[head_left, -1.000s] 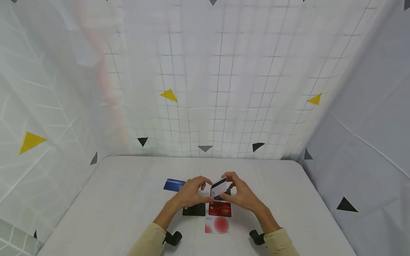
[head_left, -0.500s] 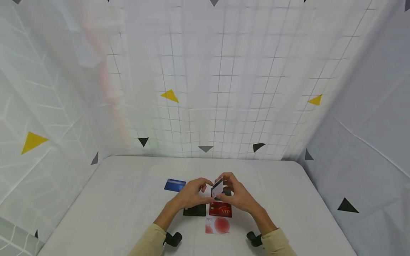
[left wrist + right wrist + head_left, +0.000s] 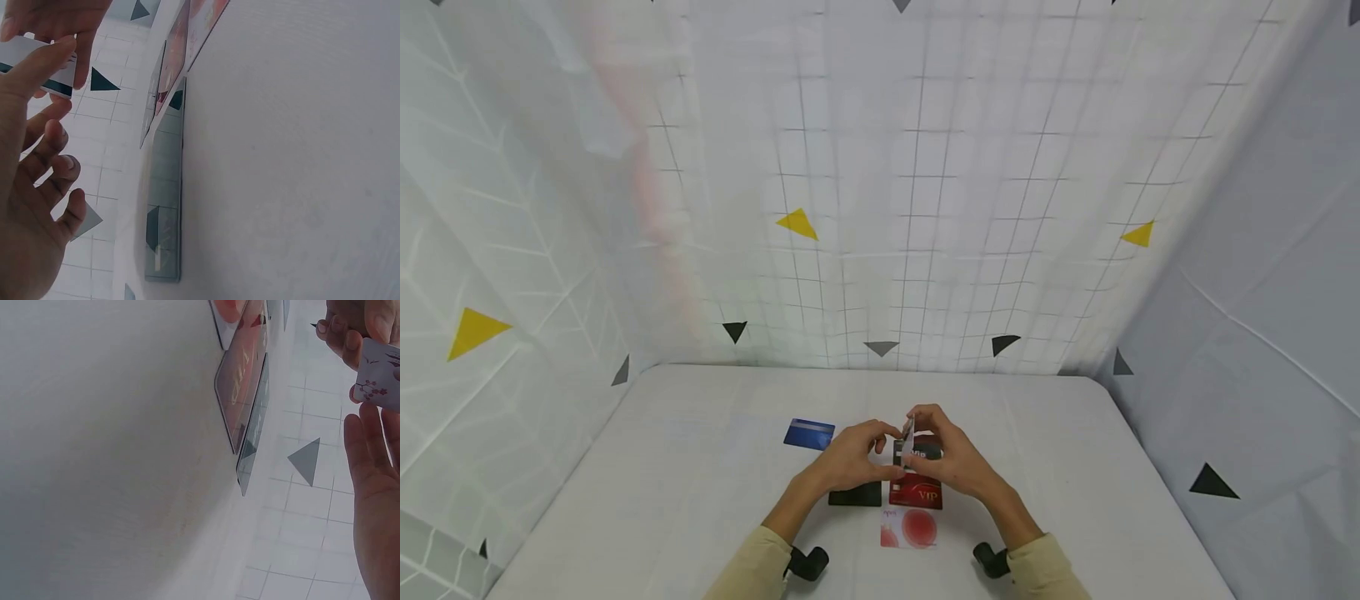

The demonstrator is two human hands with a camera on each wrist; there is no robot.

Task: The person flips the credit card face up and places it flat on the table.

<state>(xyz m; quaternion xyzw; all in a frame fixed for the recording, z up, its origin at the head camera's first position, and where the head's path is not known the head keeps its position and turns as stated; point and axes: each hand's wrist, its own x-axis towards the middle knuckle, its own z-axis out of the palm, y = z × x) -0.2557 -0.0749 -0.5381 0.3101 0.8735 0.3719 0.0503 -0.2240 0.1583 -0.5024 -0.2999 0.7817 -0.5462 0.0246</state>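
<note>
A white card with a dark stripe is held upright, nearly edge-on in the head view. My left hand pinches its left side between thumb and index finger, the other fingers loosely curled. From the opposite side, my right hand grips the same card with thumb and fingers. Red blossoms decorate the card's other face in the right wrist view. Below the hands lie a black card, a red VIP card and a white card with pink circles.
A dark card lies under the left wrist, beside the red one. Farther back on the left is a blue card. The white table is enclosed by white sheets at the back and sides.
The held card has turned from showing its striped face to nearly edge-on. My right hand has shifted slightly left, and more of the black card beneath shows.
</note>
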